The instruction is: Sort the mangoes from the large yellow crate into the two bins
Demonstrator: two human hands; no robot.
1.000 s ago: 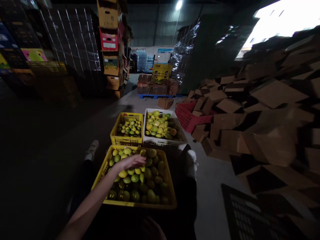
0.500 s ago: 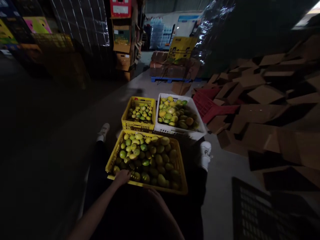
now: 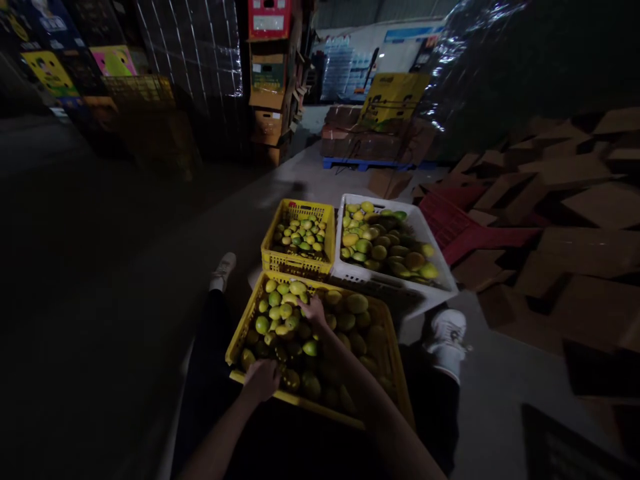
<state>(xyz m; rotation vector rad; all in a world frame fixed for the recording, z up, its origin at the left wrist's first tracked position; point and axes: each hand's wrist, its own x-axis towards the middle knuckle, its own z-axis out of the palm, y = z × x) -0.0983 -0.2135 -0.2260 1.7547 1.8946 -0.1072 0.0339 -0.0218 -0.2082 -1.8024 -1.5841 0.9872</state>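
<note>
A large yellow crate [image 3: 320, 405] full of yellow and green lemons [image 3: 310, 348] stands between my legs. At its near left corner is my left hand [image 3: 263, 379], fingers curled in over the rim beside the fruit; what they close on is hidden. Over the middle of the crate reaches my right hand [image 3: 314, 311], its fingers bent around a yellow lemon [image 3: 291, 299] near the far side. The lower right of the heap lies in shadow, partly covered by my right forearm.
Beyond it stand a smaller yellow crate [image 3: 273, 257] and a white crate [image 3: 436, 288], both holding similar fruit. Flattened cardboard boxes [image 3: 575, 257] and a red crate [image 3: 453, 227] lie at the right. Stacked boxes [image 3: 269, 80] and a blue pallet [image 3: 357, 163] are farther back.
My right hand has risen from the near edge of the large crate onto the lemons toward its far side. My left hand stays near the corner. The view has shifted left.
</note>
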